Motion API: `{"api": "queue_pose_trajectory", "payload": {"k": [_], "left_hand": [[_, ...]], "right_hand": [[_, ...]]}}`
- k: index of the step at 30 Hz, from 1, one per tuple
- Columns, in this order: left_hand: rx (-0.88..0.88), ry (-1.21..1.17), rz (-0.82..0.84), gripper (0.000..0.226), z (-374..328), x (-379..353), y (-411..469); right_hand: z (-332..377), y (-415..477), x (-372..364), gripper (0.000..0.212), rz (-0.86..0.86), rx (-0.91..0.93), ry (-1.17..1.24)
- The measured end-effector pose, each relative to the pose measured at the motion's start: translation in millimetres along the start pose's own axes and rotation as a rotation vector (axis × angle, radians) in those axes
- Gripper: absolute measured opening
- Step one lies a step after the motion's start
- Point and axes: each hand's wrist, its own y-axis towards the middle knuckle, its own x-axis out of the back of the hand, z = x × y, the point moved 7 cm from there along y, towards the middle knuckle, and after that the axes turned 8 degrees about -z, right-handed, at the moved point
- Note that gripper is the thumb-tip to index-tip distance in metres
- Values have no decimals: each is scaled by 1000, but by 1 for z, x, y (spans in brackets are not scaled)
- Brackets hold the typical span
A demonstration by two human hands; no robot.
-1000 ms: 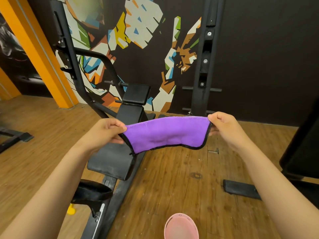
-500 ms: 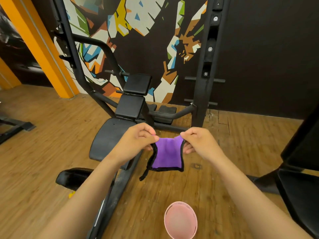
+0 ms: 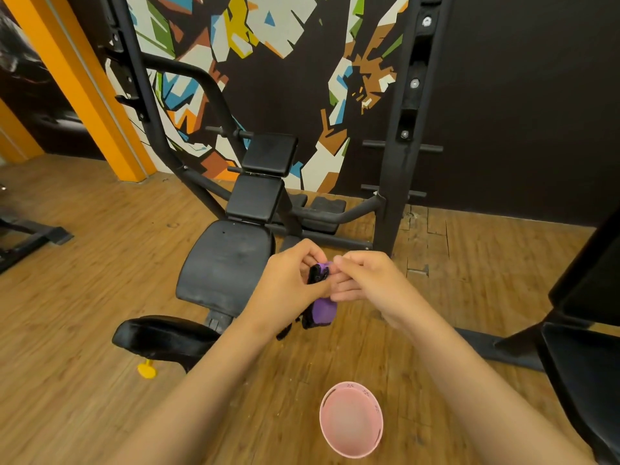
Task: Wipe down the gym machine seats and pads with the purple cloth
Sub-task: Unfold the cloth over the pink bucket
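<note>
The purple cloth point(image 3: 323, 310) with black trim is folded small and hangs between my two hands. My left hand point(image 3: 292, 283) pinches its upper edge, and my right hand point(image 3: 364, 276) touches the same edge from the right, fingers closed on it. Both hands meet just right of the black bench seat pad point(image 3: 224, 263). Behind the seat rise two smaller black back pads point(image 3: 256, 198) point(image 3: 270, 154). A curved black pad point(image 3: 161, 335) sits low in front of the seat, partly behind my left forearm.
A pink bucket point(image 3: 351, 422) stands on the wooden floor below my hands. Black frame uprights point(image 3: 401, 146) flank the bench before a painted wall. Another black padded machine point(image 3: 583, 374) fills the right edge. A yellow knob point(image 3: 146, 369) lies near the front pad.
My hands have come together from a wide spread, folding the stretched cloth into a small bundle. The view has shifted, showing more of the bench.
</note>
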Motion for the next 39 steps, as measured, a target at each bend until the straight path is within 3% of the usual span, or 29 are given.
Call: {"api": "queue_pose_trajectory", "payload": {"k": [6, 11, 14, 17, 20, 25, 27, 30, 32, 35, 39], "left_hand": [[99, -211, 58, 15, 9, 7, 6], [223, -440, 148, 13, 30, 1, 5], [337, -529, 126, 23, 52, -5, 2], [473, -578, 72, 28, 78, -15, -2], [622, -609, 123, 25, 103, -36, -11], [936, -697, 266, 12, 159, -92, -41], [1083, -686, 224, 7, 197, -116, -55], [1244, -660, 121, 22, 254, -153, -80], [1281, -586, 115, 7, 285, -178, -98], [1265, -393, 108, 22, 335, -210, -126], [1303, -268, 54, 22, 415, -250, -178]], "right_hand": [[-33, 9, 52, 16, -352, 9, 42], [-58, 10, 29, 26, -4, 8, 105], [-52, 13, 37, 17, -66, 79, 110], [-53, 20, 42, 23, -132, 85, 89], [-70, 30, 42, 30, -153, 11, 21], [-148, 48, 34, 31, -86, -322, 92], [-188, 53, 28, 34, -7, -453, 160], [-250, 63, 19, 20, 67, -576, 188], [-296, 68, 13, 14, 51, -637, 179], [-372, 76, 0, 17, 20, -720, 144], [-479, 77, -21, 19, -8, -836, 142]]}}
